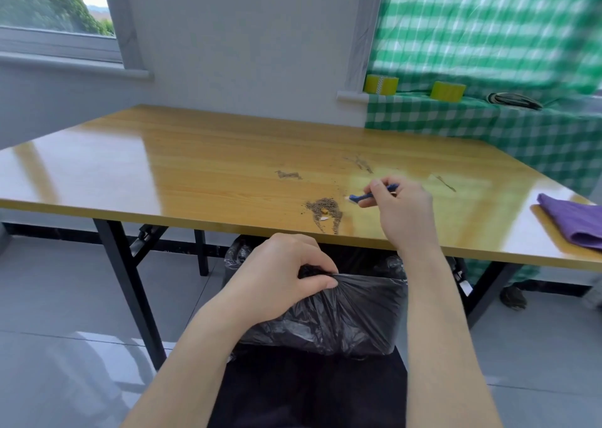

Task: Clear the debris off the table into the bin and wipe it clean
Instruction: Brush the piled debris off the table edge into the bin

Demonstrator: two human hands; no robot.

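Rightward, purple cloth (573, 222) lay cut off on desk (163, 173); left grip (280, 274) pinched bin liner (351, 310), right grip (404, 212) a half-hidden brush (358, 196).

The right hand (404, 214) hides most of the blurred blue brush (358, 196); the purple cloth (573, 222) is cropped.

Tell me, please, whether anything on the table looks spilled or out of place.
Yes: a pile of brown gritty debris is spilled near the front edge of the table, with thinner smears farther back and to the right.
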